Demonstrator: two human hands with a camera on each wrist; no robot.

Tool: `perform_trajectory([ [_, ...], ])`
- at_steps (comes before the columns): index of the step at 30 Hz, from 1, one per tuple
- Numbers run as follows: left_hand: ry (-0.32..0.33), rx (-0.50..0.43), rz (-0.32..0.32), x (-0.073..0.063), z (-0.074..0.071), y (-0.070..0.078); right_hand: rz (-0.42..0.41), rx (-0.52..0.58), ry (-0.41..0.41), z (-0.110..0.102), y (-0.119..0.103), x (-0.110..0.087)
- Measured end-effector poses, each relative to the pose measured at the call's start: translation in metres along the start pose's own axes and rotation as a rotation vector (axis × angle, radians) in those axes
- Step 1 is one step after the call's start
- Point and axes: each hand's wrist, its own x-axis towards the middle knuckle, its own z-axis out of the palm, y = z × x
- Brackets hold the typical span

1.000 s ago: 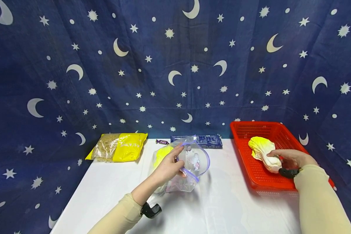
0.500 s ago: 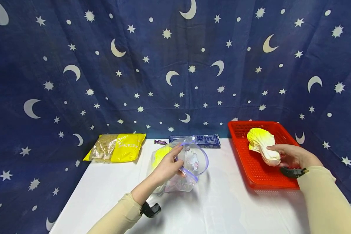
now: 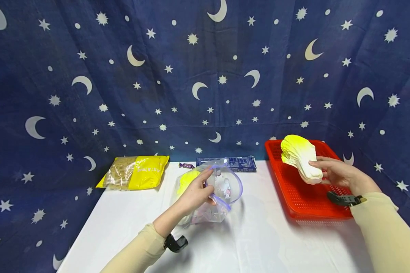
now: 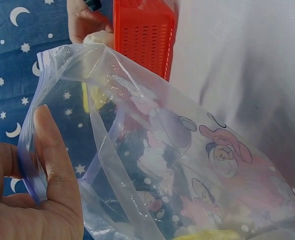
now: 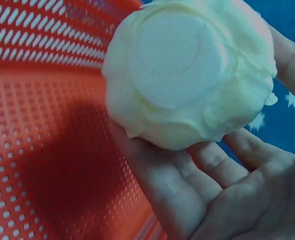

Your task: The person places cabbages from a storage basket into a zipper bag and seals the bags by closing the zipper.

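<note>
My right hand [image 3: 341,173] grips a napa cabbage [image 3: 300,157] by its white base, raised over the red basket [image 3: 283,185]. In the right wrist view the round white end of the cabbage [image 5: 180,60] faces the camera, with fingers curled beneath it. My left hand [image 3: 195,194] pinches the purple-edged rim of a clear zip bag [image 3: 237,193], holding its mouth apart toward the right. Cartoon figures are printed on the bag, plain in the left wrist view. A yellow and white thing [image 3: 188,180] lies inside the bag, partly hidden by my left hand.
A yellow pasta bag [image 3: 147,170] lies at the back left of the white table [image 3: 123,223]. A small purple wrapped candy [image 3: 186,165] and a dark blue flat packet [image 3: 244,163] lie behind the zip bag. A starry blue curtain [image 3: 177,87] hangs behind.
My right hand has lifted the cabbage up from inside the red basket and slightly to the left. The left hand keeps its hold on the zip bag's rim.
</note>
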Motion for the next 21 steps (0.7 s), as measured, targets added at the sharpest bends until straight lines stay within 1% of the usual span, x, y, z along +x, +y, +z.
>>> perform_trajectory([
  [8, -0.001, -0.009, -0.007, 0.001, 0.0, 0.001, -0.064, 0.008, -0.102, 0.022, -0.015, -0.002],
  [14, 0.0, -0.011, -0.02, 0.001, 0.0, 0.002, -0.101, 0.051, -0.161, 0.043, -0.021, -0.006],
  [16, 0.0, -0.011, -0.025, 0.001, 0.0, 0.002, -0.126, 0.07, -0.213, 0.051, -0.023, -0.007],
  [21, -0.004, -0.018, -0.028, 0.001, 0.0, 0.002, -0.208, 0.107, -0.398, 0.069, -0.024, -0.006],
])
